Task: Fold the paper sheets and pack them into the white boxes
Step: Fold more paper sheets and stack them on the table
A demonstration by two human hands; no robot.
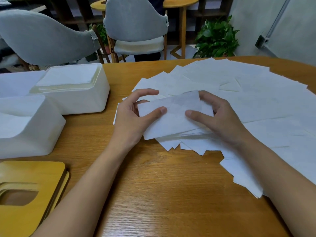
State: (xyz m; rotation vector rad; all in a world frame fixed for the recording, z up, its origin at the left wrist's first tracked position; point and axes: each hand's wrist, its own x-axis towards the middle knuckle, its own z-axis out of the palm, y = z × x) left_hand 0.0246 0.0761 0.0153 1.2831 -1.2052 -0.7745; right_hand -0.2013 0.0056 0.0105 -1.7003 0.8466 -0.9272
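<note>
Centrally: folded stack (174, 120) of white paper, oblong, several layers showing at its near edge, raised slightly over the spread of paper and tilted, its left end nearer the viewer.

Left hand (131, 117): pinches the left end of the folded stack, thumb flat on top, fingers curled round the far side, forefinger arched above the edge.

Right hand (220, 117): pinches the right end of the same stack, thumb pressed on top, fingers curled behind the far right corner.

Loose sheets (253, 100): many, white, unfolded, fanned and overlapping across the right half of the table (153, 185), running under both hands and the right forearm; corners jut out toward the near edge.

Far white box (82, 100): rounded corners, open top, on the table left of the hands, filled to the rim with a neat pile of folded paper (68, 77).

Near white box (34, 134): same kind, just beside the far one and closer to the viewer, open top; contents cannot be told.

Yellow lids (34, 182): wooden, stacked flat at the near left corner, each with an oval slot cut through.

Table: wooden, warm brown grain.

Background: two grey chairs (135, 23) beyond the table; green potted plant (217, 38) on the floor to the right.
</note>
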